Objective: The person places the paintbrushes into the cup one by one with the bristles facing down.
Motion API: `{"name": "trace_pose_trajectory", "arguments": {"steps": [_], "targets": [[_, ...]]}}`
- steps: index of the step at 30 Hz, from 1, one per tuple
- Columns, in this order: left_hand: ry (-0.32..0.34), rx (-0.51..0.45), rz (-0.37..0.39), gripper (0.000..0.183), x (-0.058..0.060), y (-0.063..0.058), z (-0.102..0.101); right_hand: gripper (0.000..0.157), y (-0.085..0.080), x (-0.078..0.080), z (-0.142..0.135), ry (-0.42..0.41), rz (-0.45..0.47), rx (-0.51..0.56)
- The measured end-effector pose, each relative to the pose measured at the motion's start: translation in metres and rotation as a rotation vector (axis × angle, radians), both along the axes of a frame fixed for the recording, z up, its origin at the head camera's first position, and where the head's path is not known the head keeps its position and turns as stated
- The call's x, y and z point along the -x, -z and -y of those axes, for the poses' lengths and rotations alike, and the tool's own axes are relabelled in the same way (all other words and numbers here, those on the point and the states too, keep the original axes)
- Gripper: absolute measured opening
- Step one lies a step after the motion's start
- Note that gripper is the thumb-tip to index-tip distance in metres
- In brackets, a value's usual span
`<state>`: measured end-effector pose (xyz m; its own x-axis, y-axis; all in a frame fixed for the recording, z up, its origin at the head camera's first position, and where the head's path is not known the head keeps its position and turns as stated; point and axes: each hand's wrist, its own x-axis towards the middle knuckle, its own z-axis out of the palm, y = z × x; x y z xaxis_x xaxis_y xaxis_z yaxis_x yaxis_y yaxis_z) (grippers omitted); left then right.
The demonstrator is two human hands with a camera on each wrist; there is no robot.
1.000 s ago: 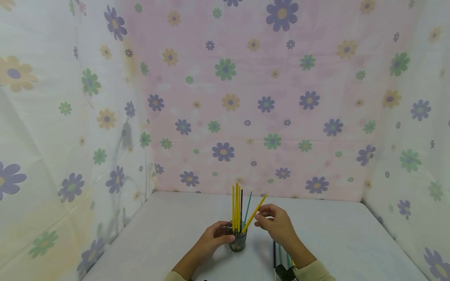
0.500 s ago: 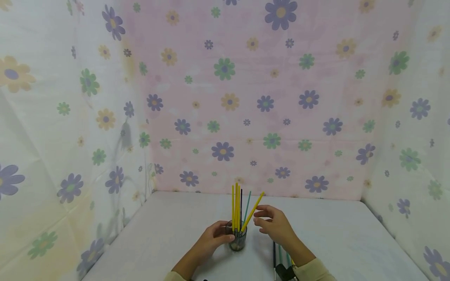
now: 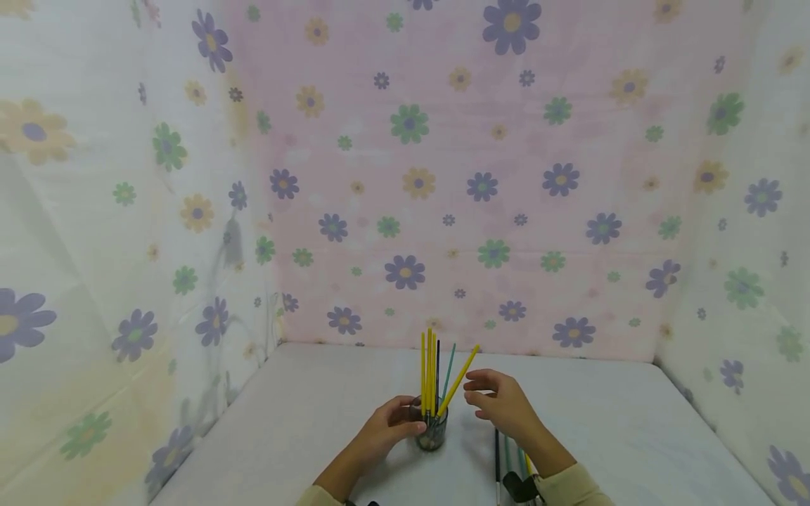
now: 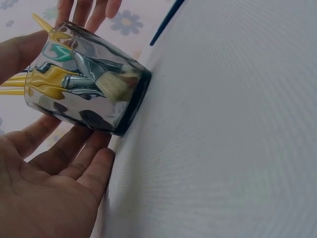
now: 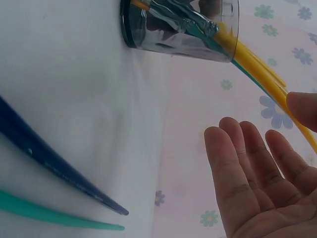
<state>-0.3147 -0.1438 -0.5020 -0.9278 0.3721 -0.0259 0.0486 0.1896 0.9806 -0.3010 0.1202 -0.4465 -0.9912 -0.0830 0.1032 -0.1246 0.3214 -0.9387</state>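
Observation:
A clear glass [image 3: 432,437] stands upright on the table, bristle ends of paintbrushes [image 4: 115,85] down inside it. My left hand [image 3: 387,425] holds the glass from the left, thumb on the near side and fingers round the far side. Several yellow paintbrushes [image 3: 429,372] and a dark paintbrush [image 3: 438,365] rise nearly straight. A green paintbrush [image 3: 449,369] tilts a little right, and another yellow paintbrush [image 3: 463,372] leans further right over the rim. Close beside that leaning brush is my right hand [image 3: 503,404], fingers spread and gripping nothing.
On the white table [image 3: 607,436], beneath the right forearm, lie a dark blue paintbrush [image 5: 54,158], a green paintbrush [image 5: 54,215] and something yellow, partly hidden. A black object [image 3: 520,486] is at the right wrist. Flowered cloth [image 3: 354,154] encloses the back and sides.
The fingers of my right hand have let go of the leaning yellow paintbrush and drawn slightly right. That brush now rests in the glass. My left hand stays on the glass.

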Motion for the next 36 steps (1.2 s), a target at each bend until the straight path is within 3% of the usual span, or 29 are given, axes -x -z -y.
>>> {"name": "trace_pose_trajectory", "arguments": {"steps": [5, 13, 23, 36], "targets": [[0.006, 0.001, 0.006, 0.063, 0.001, 0.000, 0.000, 0.045, -0.001, 0.001, -0.011, -0.024, -0.003, -0.008], [0.038, -0.017, -0.002, 0.062, 0.001, 0.001, 0.002, 0.040, -0.003, 0.003, -0.032, 0.023, -0.008, -0.044], [0.019, -0.008, -0.002, 0.062, 0.001, 0.000, 0.001, 0.041, 0.002, 0.003, -0.061, 0.091, 0.029, -0.140], [-0.009, 0.001, 0.023, 0.058, 0.000, -0.003, 0.002, 0.046, 0.015, 0.005, -0.094, 0.167, 0.183, -0.222]]}}
